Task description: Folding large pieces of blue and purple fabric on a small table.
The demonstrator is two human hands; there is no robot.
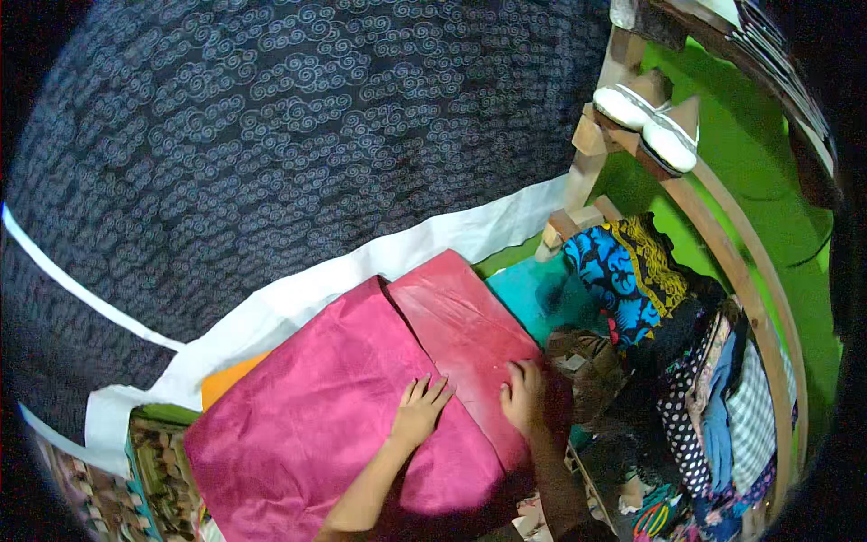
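Observation:
A pink shiny cloth (316, 406) lies spread flat in front of me, with a darker red folded panel (465, 330) beside it on the right. My left hand (420, 411) rests palm down on the pink cloth near the seam between the two, fingers apart. My right hand (524, 397) presses flat on the red panel's lower right edge. Neither hand holds anything.
A large dark cloth with white swirl print (298, 135) hangs behind, with a white cloth (361, 271) below it. A wooden rack (722, 244) at right carries white shoes (650, 122) and hanging patterned garments (632, 271). Green wall behind. Patterned fabrics (163, 470) lie at lower left.

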